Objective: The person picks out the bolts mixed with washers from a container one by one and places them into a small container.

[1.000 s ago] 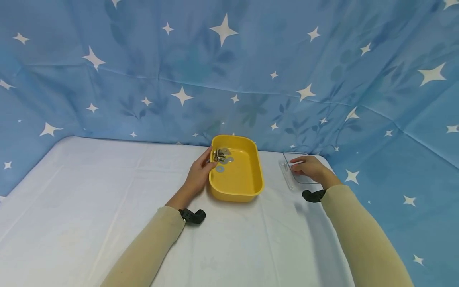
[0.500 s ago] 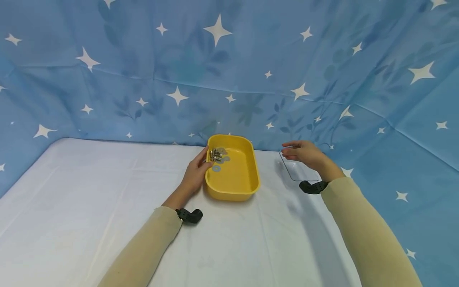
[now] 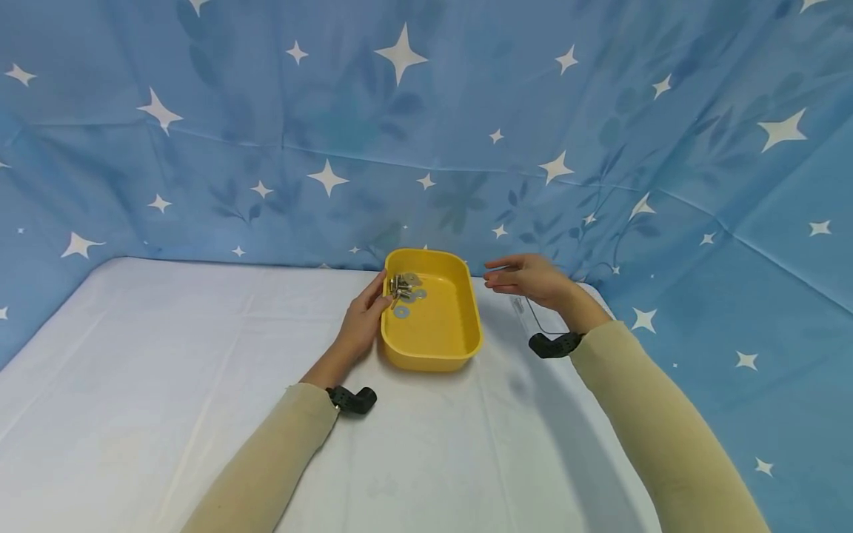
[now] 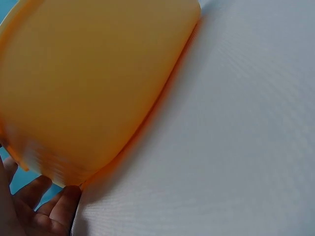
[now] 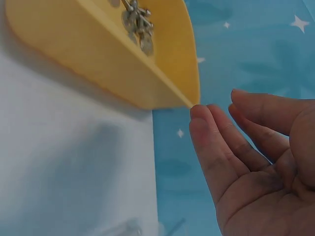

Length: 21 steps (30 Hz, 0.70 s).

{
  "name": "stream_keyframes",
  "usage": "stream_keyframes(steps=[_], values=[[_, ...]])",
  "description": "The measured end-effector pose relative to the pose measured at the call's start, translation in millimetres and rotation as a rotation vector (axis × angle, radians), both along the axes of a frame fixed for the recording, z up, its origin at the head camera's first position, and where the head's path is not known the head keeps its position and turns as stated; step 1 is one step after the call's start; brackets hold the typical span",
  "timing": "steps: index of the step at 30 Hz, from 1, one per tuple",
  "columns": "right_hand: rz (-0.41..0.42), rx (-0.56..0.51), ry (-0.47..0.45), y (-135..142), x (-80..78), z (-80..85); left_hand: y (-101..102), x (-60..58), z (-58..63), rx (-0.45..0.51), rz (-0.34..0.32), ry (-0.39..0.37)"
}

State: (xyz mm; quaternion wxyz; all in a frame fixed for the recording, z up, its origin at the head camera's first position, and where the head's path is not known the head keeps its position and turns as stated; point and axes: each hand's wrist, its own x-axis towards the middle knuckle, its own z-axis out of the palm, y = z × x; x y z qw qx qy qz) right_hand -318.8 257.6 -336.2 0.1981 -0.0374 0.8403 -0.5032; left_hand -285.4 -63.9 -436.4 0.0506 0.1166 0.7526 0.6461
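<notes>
My left hand (image 3: 360,322) grips the left wall of a yellow plastic tray (image 3: 440,329), thumb over the rim and fingers along the outside. Inside the tray, near that thumb, lie several metal screws (image 3: 402,286) and flat grey washers (image 3: 401,312). In the left wrist view, the fingers (image 4: 64,209) touch the tray's outer side. My right hand (image 3: 536,283) is in the air just right of the tray, holding nothing; in the right wrist view its fingers and thumb are extended and apart. Partly hidden beneath the right forearm is a clear plastic box (image 3: 526,314).
A white cloth (image 3: 266,414) covers the table. Behind and to the right hangs a blue curtain (image 3: 220,148) with white stars, close to the table's back edge and the tray. The clear box sits near the back right corner.
My right hand has lifted off the clear box and moved left toward the tray. The left hand keeps its grip on the tray, and the view has shifted slightly.
</notes>
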Motion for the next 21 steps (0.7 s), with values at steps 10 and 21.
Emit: stream_keyframes(steps=[10, 21], values=[[0.004, -0.054, -0.048, -36.8, -12.1, -17.6, 0.1, 6.1, 8.1, 0.004, -0.006, -0.003], [0.042, -0.086, -0.082, -74.1, -19.4, -30.5, -0.2, -3.6, -3.0, 0.018, -0.014, 0.011]])
